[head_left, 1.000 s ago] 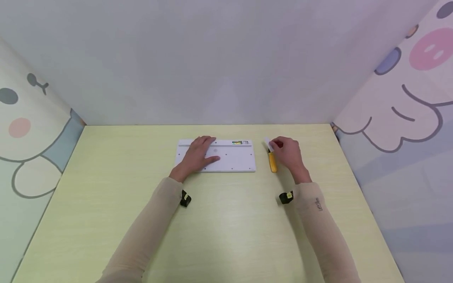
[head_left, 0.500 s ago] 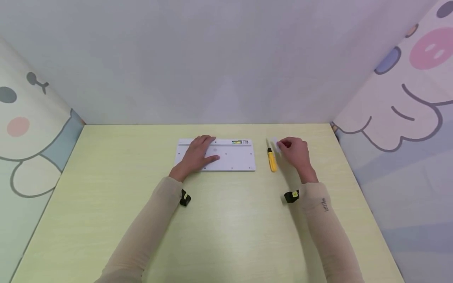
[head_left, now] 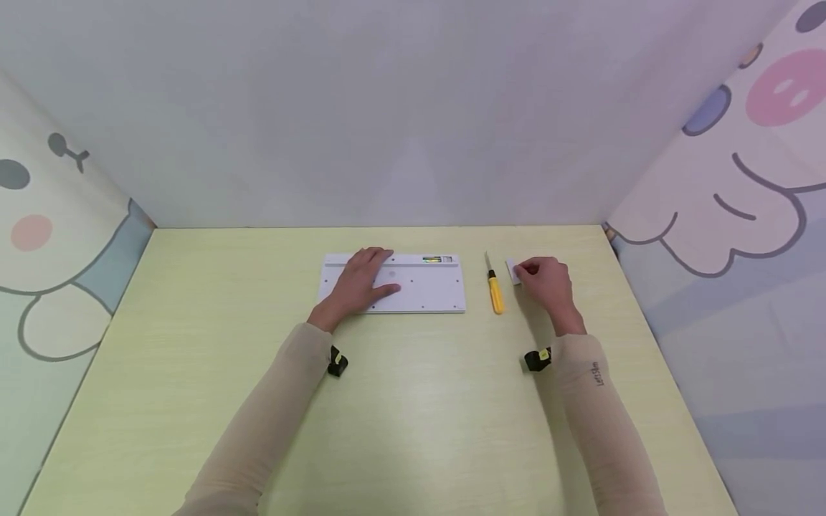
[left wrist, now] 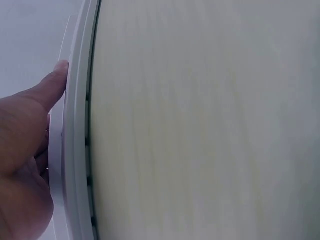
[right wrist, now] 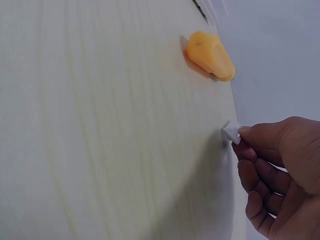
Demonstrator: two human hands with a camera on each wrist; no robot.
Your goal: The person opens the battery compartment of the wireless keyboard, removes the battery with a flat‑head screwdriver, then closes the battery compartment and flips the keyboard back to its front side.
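battery cover [head_left: 513, 271], the small white plastic piece, sits low against the desk [head_left: 413, 401] at about 3 o'clock from the yellow-handled screwdriver [head_left: 495, 294], pinched in my right hand [head_left: 547, 285]. on the right wrist view its fingers [right wrist: 250, 142] are curled, with thumb and forefinger nipping one edge of the cover [right wrist: 231, 131]; i cannot tell whether it touches the surface. i judge it very light, thin and stiff, a bit slick, and likely to snap at its clip tabs, so the long edges are the place to hold it, with a gentle pinch only. my left hand [head_left: 361, 283] lies flat on the upturned white keyboard [head_left: 426, 287], at 9 o'clock from the screwdriver, fingers straight, thumb [left wrist: 52, 85] against its near rim. the keyboard looks rigid and light, apt to slide on the smooth desk. the open battery bay [head_left: 437, 259] with 1 cell showing is at its far right.
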